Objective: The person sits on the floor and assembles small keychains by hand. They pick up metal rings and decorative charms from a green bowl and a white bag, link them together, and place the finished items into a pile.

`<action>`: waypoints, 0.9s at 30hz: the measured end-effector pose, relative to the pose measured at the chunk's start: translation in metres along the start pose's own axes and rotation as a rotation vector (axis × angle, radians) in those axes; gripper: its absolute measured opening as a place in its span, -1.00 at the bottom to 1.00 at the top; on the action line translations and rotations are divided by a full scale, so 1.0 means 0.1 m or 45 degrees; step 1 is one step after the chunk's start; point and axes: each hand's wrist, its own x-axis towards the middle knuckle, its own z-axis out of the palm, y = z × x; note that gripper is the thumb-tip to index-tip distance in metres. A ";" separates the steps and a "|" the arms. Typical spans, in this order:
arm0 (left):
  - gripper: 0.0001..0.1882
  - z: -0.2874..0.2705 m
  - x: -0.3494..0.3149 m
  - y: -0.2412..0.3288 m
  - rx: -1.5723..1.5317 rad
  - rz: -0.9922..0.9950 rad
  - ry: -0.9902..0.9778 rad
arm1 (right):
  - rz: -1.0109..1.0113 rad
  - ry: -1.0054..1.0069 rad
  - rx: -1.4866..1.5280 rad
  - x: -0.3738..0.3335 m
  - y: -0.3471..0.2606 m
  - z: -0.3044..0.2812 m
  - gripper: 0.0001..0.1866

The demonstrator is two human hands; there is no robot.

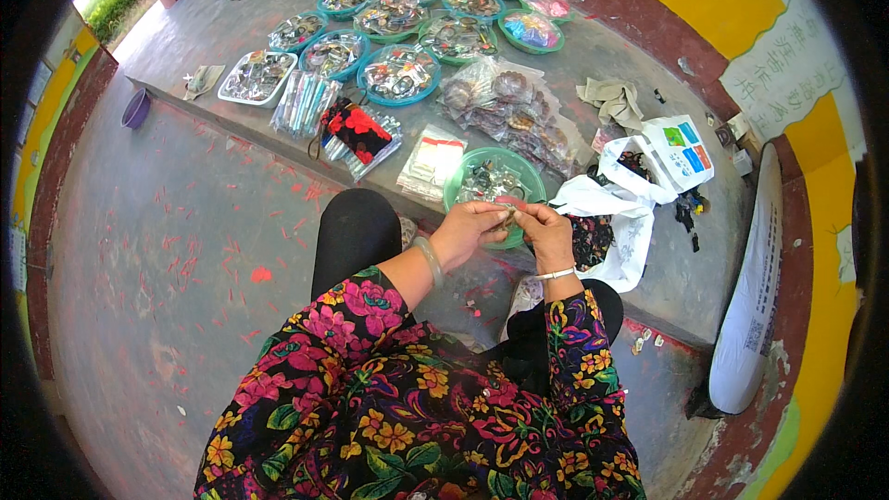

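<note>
My left hand (468, 231) and my right hand (546, 233) meet in front of me, their fingertips pinched together. A small pale piece (509, 215) shows between them, too small to name. Just beyond my fingers sits a green plastic basket (528, 171) of small clear-wrapped items (491, 178). To its left lies a stack of clear plastic packets (432, 163). On the right, a white plastic bag (634, 236) stands open with dark patterned cloth (590, 241) in it.
Behind are several round baskets (400, 74) of packaged small goods and a white tray (256, 78). A heap of clear bags (514, 111) lies mid-ledge. Nearby are a black-and-red floral pouch (356, 132) and another white bag (662, 157). The raised ledge (236, 120) drops to the floor; a purple basin (136, 108) stands left.
</note>
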 end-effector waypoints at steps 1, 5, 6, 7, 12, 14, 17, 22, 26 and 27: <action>-0.79 0.00 0.00 0.00 -0.007 0.005 0.000 | 0.016 0.013 -0.018 -0.01 -0.02 0.00 -0.87; -0.78 -0.01 0.02 -0.02 -0.059 0.040 -0.026 | -0.033 0.055 -0.024 -0.02 -0.02 0.02 -0.87; -0.78 0.01 0.00 0.00 -0.075 0.046 -0.049 | -0.045 0.051 -0.027 -0.02 -0.01 0.02 -0.88; -0.78 0.04 -0.02 0.02 -0.092 0.053 -0.072 | -0.057 0.048 -0.030 -0.02 0.00 0.02 -0.88; -0.78 0.06 -0.05 0.05 -0.048 0.029 -0.021 | -0.128 -0.023 -0.156 0.01 0.03 0.01 -0.91; -0.79 0.05 -0.04 0.04 -0.055 0.041 -0.005 | -0.148 -0.039 -0.188 -0.01 -0.02 0.02 -0.92; -0.79 0.04 -0.02 0.03 -0.082 0.053 -0.004 | -0.141 -0.040 -0.211 -0.03 -0.05 0.02 -0.92; -0.79 -0.01 0.02 -0.01 -0.088 0.058 0.007 | -0.117 -0.005 -0.063 0.00 0.06 0.02 -0.92; -0.78 0.00 0.00 0.01 -0.110 0.050 0.006 | -0.091 0.011 -0.015 0.01 0.07 0.03 -0.93; -0.77 -0.02 0.01 0.00 -0.130 0.053 -0.004 | -0.079 0.001 -0.010 0.01 0.05 0.03 -0.93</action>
